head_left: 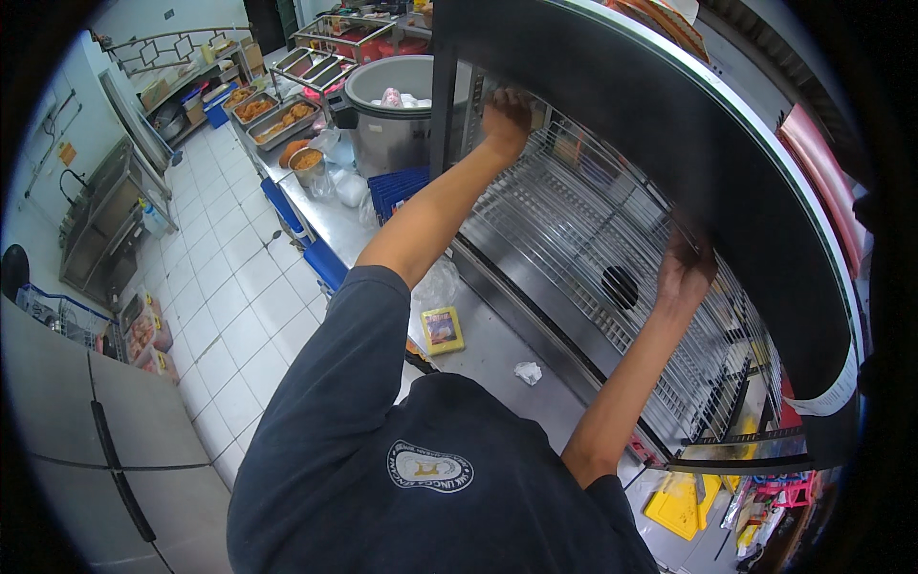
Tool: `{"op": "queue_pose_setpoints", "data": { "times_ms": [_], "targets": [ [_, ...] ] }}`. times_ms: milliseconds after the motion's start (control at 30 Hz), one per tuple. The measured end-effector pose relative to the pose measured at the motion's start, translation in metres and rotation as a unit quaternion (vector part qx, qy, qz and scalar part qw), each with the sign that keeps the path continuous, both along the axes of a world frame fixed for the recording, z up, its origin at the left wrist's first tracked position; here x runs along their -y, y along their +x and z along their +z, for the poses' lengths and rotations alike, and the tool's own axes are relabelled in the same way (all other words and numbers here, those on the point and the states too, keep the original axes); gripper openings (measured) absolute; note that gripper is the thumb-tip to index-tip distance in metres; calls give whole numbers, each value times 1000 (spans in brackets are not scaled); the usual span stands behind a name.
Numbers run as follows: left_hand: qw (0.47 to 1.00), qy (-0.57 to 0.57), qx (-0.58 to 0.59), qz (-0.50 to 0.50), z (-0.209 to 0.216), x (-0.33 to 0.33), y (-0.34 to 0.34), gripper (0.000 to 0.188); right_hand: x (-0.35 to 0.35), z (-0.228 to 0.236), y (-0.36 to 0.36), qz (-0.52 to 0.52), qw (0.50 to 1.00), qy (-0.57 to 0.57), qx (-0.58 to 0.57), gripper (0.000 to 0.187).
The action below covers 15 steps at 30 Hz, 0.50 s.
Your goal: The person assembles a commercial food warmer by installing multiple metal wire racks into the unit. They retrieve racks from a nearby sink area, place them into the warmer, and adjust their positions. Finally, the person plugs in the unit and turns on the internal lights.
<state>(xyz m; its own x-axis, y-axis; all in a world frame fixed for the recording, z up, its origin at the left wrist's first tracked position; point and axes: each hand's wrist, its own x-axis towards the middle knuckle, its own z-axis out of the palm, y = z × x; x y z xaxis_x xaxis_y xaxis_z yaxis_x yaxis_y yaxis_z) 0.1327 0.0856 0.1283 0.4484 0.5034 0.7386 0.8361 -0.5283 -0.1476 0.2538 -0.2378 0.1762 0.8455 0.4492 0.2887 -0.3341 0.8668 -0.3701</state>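
Observation:
Both my arms reach into a black-framed display cabinet (564,57) with wire racks inside. My left hand (507,120) is at the cabinet's far left corner, beside a slotted upright post (472,105). Its fingers are curled closed, and what they hold, if anything, is hidden. Farther right, my right hand (687,263) is raised beside the upper wire rack (612,172), under the dark upper panel. Shadow hides most of its fingers. Below spreads a lower wire rack (574,277), with a dark round opening (620,287) showing near its middle.
Left of the cabinet, a steel table (330,225) bears metal trays of fried food (287,121) and a large grey bin (392,124). A yellow packet (442,330) and crumpled white paper (528,373) lie before the cabinet. Yellow boards (681,505) lie at lower right.

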Motion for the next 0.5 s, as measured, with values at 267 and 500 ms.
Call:
{"op": "queue_pose_setpoints", "data": {
  "times_ms": [267, 500],
  "targets": [
    [1000, -20, -6, 19, 3, 2, -7, 26, -2, 3, -5, -44, 999, -9, -4, 38],
    [1000, 5, -19, 19, -3, 2, -1, 27, -3, 2, -5, -55, 998, -10, 16, 41]
  ]
}}
